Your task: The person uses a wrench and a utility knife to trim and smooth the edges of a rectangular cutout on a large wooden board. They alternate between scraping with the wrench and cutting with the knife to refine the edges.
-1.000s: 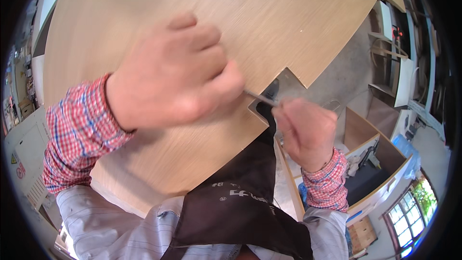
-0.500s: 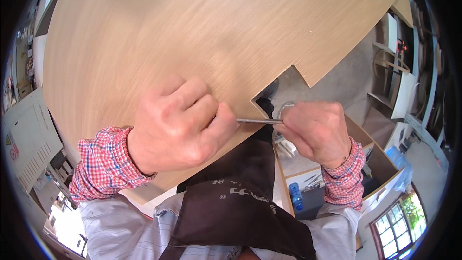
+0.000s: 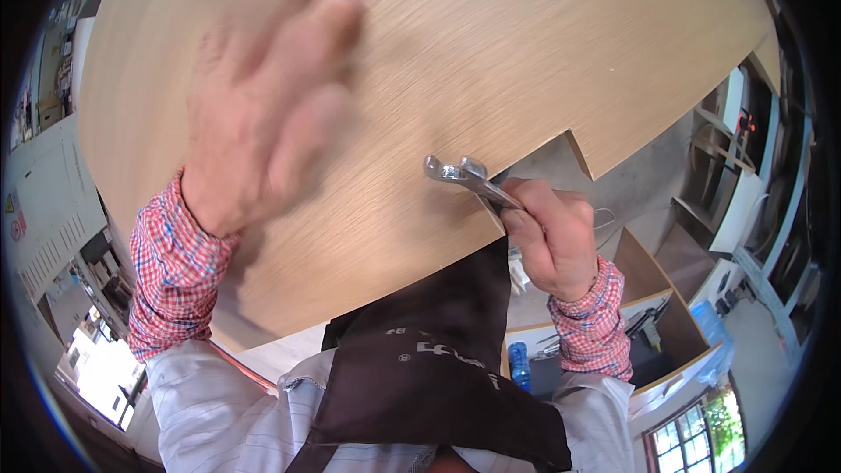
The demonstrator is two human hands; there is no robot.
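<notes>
My right hand point(image 3: 554, 232) is closed around the handle of a silver wrench point(image 3: 473, 177) just over the board's edge, beside a square notch. The wrench's open-ended jaw points up and left, above the wood-grain board point(image 3: 491, 52). Much of its handle is hidden inside my fist. Over the board's left part is my left hand point(image 3: 263, 92), blurred by motion. Its thumb stands apart from the loosely bent fingers, and nothing shows in it.
Below the notch on the right stands an open wooden box point(image 3: 648, 289) with tools inside. A blue plastic bottle point(image 3: 519, 366) lies by its near side. A grey cabinet point(image 3: 48, 201) is at the left; shelving with panels point(image 3: 740, 184) lines the right.
My left hand has come away from the wrench and moved up and left over the board. The wrench has tilted up in my right hand, its jaw now showing.
</notes>
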